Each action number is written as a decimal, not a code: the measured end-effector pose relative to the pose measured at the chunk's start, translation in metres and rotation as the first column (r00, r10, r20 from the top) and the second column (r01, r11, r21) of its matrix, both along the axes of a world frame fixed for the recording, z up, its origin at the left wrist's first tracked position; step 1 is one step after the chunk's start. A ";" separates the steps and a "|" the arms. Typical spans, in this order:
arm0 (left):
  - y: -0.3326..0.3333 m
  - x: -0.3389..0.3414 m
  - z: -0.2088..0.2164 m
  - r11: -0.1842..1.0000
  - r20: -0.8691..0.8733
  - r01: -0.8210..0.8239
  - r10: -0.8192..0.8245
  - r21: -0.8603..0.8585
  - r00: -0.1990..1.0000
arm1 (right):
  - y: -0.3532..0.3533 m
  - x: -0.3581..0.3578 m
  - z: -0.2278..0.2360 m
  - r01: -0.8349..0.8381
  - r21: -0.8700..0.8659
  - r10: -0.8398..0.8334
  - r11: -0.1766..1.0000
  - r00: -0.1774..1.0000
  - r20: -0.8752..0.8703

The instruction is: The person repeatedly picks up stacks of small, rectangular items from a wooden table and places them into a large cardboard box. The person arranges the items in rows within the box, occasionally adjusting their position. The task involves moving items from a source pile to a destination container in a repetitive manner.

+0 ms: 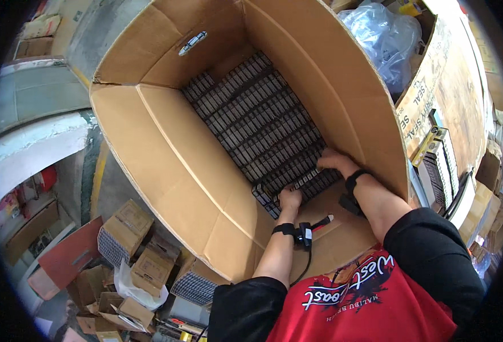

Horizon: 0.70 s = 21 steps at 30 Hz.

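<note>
A big open cardboard carton (172, 176) stands before me, its bottom covered with tight rows of small dark boxes (251, 114) with pale ends. Both of my arms reach down inside. Between my hands lies one short row of small boxes (305, 179), showing whiter faces than the rest. My left hand (290, 198) is closed at its near-left end. At the far-right end, beside the carton wall, my right hand (332, 159) is closed with bent fingers. Some fingertips are hidden against the boxes. Each wrist wears a black strap with a small device.
To the upper right, another carton holds clear plastic bags (379, 40). Small packs (438, 165) lie beside the carton at right. Several smaller cardboard boxes (127, 225) and torn cardboard clutter the floor at lower left. A hand slot (193, 43) pierces the carton's far wall.
</note>
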<state>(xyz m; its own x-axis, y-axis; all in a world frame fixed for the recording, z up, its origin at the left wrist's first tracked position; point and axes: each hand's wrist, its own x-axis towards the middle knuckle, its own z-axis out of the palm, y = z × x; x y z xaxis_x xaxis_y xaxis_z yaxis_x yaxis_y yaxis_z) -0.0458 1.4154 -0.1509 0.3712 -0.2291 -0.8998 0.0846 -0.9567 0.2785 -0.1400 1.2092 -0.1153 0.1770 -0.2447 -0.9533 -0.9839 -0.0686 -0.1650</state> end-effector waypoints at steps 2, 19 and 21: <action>-0.013 0.000 0.020 0.998 0.046 0.003 -0.005 0.060 0.999 | 0.015 -0.016 -0.020 0.128 -0.088 -0.109 0.988 0.975 0.196; -0.115 0.131 0.203 0.283 -0.179 -0.338 0.466 -0.898 0.866 | -0.097 0.108 0.224 0.544 -0.303 -0.152 0.782 0.639 0.755; -0.131 0.132 0.266 0.210 -0.194 -0.332 0.492 -0.920 0.849 | -0.099 0.093 0.288 0.557 -0.429 0.019 0.711 0.594 0.804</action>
<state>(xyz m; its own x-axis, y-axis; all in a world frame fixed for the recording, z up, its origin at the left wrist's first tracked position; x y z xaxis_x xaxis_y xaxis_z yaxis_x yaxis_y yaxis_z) 0.0864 1.2848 0.1155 0.7613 -0.6260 -0.1689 0.2750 0.0759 0.9584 -0.0473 1.1101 0.1732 0.5219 -0.8406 -0.1452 -0.5270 -0.1838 -0.8298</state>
